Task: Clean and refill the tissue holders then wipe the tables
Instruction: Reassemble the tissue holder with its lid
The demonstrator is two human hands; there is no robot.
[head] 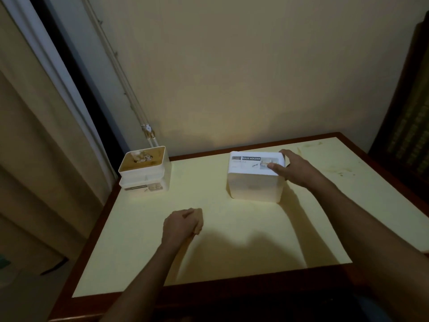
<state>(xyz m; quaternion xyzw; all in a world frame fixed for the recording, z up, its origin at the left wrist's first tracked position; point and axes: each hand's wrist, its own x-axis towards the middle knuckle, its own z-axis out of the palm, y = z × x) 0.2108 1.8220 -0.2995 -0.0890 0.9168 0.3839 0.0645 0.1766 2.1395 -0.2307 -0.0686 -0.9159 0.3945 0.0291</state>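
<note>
On table: two tissue holders, two hands

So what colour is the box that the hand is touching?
White, with a dark label strip on top. The box shows best in the head view.

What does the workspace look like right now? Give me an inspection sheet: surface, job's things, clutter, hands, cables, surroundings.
Surface: pale yellow table top with a dark wooden rim; faint stains near the far right corner.
Job's things: white tissue holder box with a printed label on top, standing right of centre; white stacked containers at the far left corner, the top one open with small pieces inside.
Clutter: nothing seen.
Hands: right hand grips the box's right top edge; left hand is curled above the table; whether it holds anything cannot be told.
Cables: thin white conduits run down the wall to a fitting.
Surroundings: cream wall, curtain at left, dark furniture at right.
</note>
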